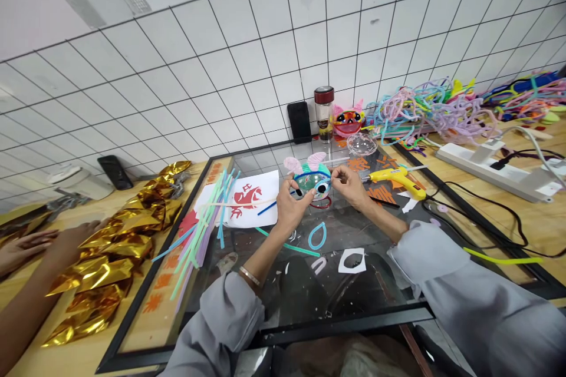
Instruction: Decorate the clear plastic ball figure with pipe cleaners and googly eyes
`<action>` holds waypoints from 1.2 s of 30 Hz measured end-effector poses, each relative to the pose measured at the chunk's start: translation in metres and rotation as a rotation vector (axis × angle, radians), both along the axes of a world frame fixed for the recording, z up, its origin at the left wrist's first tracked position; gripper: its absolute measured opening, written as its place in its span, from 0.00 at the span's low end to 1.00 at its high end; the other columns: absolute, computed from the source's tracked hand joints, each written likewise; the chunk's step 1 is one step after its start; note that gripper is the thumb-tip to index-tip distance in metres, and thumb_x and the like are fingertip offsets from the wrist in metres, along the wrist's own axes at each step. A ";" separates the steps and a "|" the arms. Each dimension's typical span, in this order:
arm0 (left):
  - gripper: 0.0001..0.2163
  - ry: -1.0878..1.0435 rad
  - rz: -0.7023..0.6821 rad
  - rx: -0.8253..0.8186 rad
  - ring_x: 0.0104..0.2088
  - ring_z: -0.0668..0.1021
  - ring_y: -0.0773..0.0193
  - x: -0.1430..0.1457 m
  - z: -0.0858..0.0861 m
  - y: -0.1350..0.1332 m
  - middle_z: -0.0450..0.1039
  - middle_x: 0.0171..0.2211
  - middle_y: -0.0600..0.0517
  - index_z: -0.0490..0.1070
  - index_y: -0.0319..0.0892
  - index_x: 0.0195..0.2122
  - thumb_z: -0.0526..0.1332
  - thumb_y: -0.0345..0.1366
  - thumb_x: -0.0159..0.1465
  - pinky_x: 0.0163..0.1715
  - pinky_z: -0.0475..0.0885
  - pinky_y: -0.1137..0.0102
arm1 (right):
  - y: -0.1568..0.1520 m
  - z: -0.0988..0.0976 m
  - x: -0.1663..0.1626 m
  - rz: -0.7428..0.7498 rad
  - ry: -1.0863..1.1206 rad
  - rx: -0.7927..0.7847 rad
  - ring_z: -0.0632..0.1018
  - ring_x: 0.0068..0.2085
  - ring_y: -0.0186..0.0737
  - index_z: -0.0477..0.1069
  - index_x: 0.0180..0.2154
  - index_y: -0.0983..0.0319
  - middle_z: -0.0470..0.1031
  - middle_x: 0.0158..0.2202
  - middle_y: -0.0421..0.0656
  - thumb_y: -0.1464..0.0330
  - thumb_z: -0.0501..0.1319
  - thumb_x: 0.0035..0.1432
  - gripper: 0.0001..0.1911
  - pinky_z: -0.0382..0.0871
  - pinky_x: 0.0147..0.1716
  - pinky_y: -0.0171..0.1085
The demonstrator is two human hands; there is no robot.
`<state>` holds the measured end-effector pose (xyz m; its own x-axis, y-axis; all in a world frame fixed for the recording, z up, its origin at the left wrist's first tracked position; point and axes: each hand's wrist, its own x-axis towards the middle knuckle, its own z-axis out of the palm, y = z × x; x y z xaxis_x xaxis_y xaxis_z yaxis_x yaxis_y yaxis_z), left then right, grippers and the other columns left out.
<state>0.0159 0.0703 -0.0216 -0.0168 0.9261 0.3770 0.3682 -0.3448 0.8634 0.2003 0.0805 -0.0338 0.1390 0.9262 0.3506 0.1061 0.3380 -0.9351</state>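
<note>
Glossy black-framed glass (345, 228) lies beneath both hands (292, 205) (350, 187) pinching a fuzzy, pink-eared figure (312, 178).

A light wooden worktop (548, 224) carries a black-framed glass panel (345, 322), which spreads beneath the left grip (294, 205) and the right grip (349, 187). On the panel, left of the left grip, a bundle of pastel pipe cleaners (201, 224) overlaps white paper with a red pattern (259, 212). Nearer the wearer than both grips lie a blue loop (311, 240) and a white paper piece with a hole (342, 264). Just right of the right grip lies a yellow glue gun (400, 178). Directly on the worktop, gold foil (117, 247) lies well left of the left grip; a white power strip (493, 174) and a tangled pipe-cleaner heap (433, 109) lie well right of the right grip
</note>
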 end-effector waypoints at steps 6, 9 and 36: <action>0.17 0.009 -0.008 -0.005 0.60 0.72 0.51 0.000 0.000 0.000 0.72 0.57 0.44 0.57 0.47 0.32 0.69 0.37 0.52 0.59 0.64 0.57 | -0.001 0.000 -0.002 -0.019 0.004 -0.001 0.78 0.43 0.45 0.64 0.26 0.57 0.79 0.40 0.46 0.65 0.62 0.45 0.07 0.69 0.37 0.40; 0.17 0.010 -0.012 0.003 0.61 0.71 0.51 0.000 -0.001 0.000 0.72 0.57 0.43 0.57 0.47 0.32 0.69 0.37 0.53 0.59 0.64 0.57 | -0.002 0.001 -0.002 -0.009 0.019 -0.004 0.78 0.41 0.44 0.64 0.27 0.57 0.79 0.40 0.45 0.65 0.62 0.45 0.07 0.69 0.36 0.40; 0.16 0.047 0.012 0.034 0.60 0.72 0.52 0.000 0.003 -0.001 0.75 0.51 0.44 0.56 0.47 0.31 0.67 0.38 0.54 0.57 0.65 0.59 | -0.002 -0.001 0.000 0.119 0.281 -0.029 0.77 0.42 0.42 0.73 0.25 0.59 0.79 0.44 0.42 0.64 0.69 0.43 0.08 0.71 0.39 0.39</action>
